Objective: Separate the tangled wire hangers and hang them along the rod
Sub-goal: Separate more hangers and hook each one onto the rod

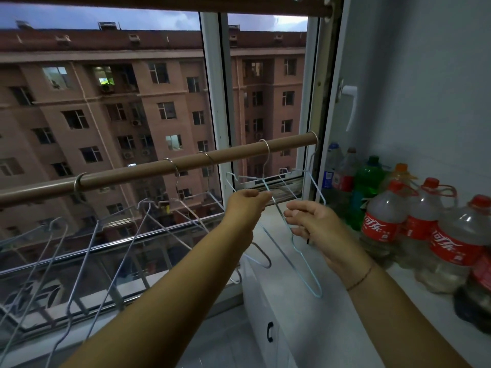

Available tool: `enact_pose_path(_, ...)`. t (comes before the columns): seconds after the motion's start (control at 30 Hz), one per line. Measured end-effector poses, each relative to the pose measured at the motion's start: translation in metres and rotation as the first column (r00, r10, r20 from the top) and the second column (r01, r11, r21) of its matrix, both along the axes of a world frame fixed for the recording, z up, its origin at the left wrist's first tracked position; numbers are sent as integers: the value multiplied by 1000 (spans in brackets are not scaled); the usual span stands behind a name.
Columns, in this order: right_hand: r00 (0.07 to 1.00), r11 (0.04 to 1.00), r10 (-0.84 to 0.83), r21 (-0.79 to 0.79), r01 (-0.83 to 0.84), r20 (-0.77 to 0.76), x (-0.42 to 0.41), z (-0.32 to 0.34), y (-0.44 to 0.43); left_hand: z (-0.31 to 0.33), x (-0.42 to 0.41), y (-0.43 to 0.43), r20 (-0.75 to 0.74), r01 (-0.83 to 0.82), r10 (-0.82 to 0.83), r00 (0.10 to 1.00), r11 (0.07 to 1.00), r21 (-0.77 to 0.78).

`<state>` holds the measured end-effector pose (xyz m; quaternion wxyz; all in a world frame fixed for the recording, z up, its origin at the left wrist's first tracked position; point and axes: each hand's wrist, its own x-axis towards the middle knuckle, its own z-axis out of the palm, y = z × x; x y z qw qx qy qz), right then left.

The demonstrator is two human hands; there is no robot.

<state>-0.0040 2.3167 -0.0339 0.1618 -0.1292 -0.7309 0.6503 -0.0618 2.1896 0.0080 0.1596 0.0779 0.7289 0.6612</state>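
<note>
Untangling step, approx. last pair: left hand [245, 204] pinching light-blue hanger [297, 251] below rod [164, 168], right hand [310, 221] fingers loosely curled on 2nd wire, five hangers already hooked; next, pull wires apart, hook onto free rod span.

The rod [170, 166] runs out past the left edge, the leftmost wire hangers [39, 261] are cut off there and below, and the left hand [245, 205] hides where its fingers meet the hanger wire.
</note>
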Motion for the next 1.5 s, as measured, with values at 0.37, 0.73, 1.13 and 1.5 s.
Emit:
enact_pose_path(0.37, 992, 931, -109, 342, 126, -67, -2, 4, 6, -6, 22, -29, -431, -261, 251, 867, 965, 36)
enact_pose_path(0.73, 997, 956, -64, 283, 75, -48, -15, -5, -1, -14, 22, -19, -271, -393, 380, 884, 919, 6)
enact_pose_path(1.13, 993, 962, -91, 252, 109, -81, -19, 1, 10, -20, 3, -26, -242, -454, 464, 852, 885, 100)
enact_pose_path(1.5, 993, 974, -68, 208, 87, -98, -25, -5, 5, -37, 3, -38, 36, -346, 346, 938, 914, 213)
